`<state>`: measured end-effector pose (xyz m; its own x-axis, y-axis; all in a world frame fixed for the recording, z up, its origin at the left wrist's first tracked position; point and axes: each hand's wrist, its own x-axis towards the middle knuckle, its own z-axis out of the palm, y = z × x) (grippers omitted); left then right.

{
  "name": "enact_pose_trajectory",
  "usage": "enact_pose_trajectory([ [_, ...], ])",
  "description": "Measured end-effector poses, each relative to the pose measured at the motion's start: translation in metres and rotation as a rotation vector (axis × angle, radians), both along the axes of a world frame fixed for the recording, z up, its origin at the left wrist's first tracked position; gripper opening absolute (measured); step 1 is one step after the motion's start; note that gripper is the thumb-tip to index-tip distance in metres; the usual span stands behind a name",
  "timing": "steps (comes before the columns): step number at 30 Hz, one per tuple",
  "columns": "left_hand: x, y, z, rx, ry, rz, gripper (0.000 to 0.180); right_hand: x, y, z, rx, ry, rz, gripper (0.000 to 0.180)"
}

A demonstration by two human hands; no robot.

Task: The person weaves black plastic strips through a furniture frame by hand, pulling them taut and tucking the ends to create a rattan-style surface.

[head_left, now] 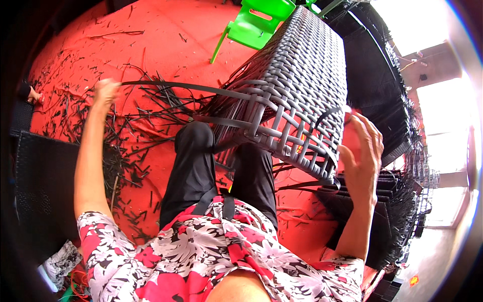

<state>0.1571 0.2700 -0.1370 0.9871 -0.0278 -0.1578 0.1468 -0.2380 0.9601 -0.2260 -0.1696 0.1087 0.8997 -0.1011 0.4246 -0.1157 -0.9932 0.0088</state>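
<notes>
A dark grey woven wicker piece [307,65] with a metal-looking frame leans over my knees, its lower part an open lattice of strips. My left hand [106,93] is closed, a little blurred, at the far left. It holds the end of a long flat dark strip [186,86], which runs taut to the frame's left corner. My right hand [363,146] is beside the piece's right edge, thumb and fingers apart. A short curved strip [326,117] sticks out of the lattice toward its fingertips. Whether the fingertips touch the edge is hard to tell.
Strip offcuts [138,176] lie scattered over the red floor covering [166,30], with a bundle of long strips left of the piece. A green plastic chair [254,25] stands ahead. Black woven panels [387,201] are stacked at right; a black panel [45,186] is at left. Another person's foot [35,95] shows at far left.
</notes>
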Motion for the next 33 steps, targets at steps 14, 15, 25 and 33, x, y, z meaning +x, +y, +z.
enact_pose_trajectory([
  [14,-0.17,-0.192,0.147,-0.105,-0.619,-0.83,0.013,-0.043,-0.021,-0.044,0.865,-0.073,-0.188,0.023],
  [15,-0.175,-0.201,0.149,-0.098,-0.633,-0.887,0.012,-0.04,-0.02,-0.044,0.792,-0.071,-0.181,0.023],
  [25,-0.095,-0.168,0.129,-0.031,-0.28,-0.894,0.013,-0.053,-0.053,0.006,-0.147,-0.188,-0.205,0.024],
  [33,0.007,0.026,-0.004,0.363,-0.235,-0.4,0.021,-0.072,-0.106,0.018,0.28,-0.413,-0.15,0.012],
])
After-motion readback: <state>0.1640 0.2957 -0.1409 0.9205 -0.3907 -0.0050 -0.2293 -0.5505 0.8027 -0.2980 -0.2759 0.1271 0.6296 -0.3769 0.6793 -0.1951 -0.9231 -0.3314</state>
